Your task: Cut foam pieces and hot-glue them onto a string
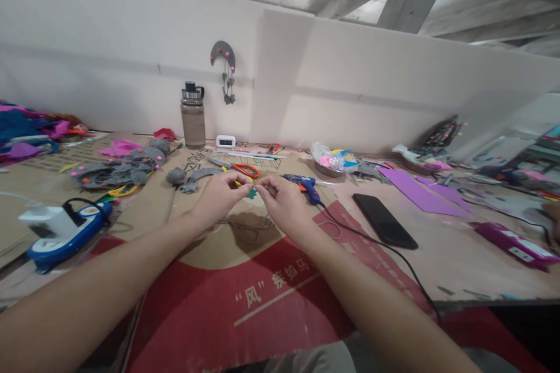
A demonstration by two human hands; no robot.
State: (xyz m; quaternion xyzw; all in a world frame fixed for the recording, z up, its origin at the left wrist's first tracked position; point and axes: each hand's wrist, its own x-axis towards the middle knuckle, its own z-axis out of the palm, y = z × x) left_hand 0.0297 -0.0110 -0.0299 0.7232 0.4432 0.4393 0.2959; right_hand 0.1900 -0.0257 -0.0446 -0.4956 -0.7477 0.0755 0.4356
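Observation:
My left hand (223, 193) and my right hand (283, 201) are raised over the cardboard, their fingertips almost meeting. Both pinch thumb against fingers; whatever lies between them is too small to make out. Just below the fingertips shows a small teal piece (252, 193), and I cannot tell whether it is held or lies on the board. Orange-handled scissors (245, 171) rest just beyond my hands. To the left are a ball of grey yarn (176, 176) and a grey felt crescent (205, 173). A blue hot glue gun (310, 187) lies right of my right hand.
Red-and-tan cardboard (196, 309) covers the work spot. A blue power strip (72, 239) sits at left, with a grey felt heap (118, 170) behind it. A bottle (193, 116) and white clock (225, 141) stand along the wall. At right lie a black phone (385, 221) and purple sheets (422, 192).

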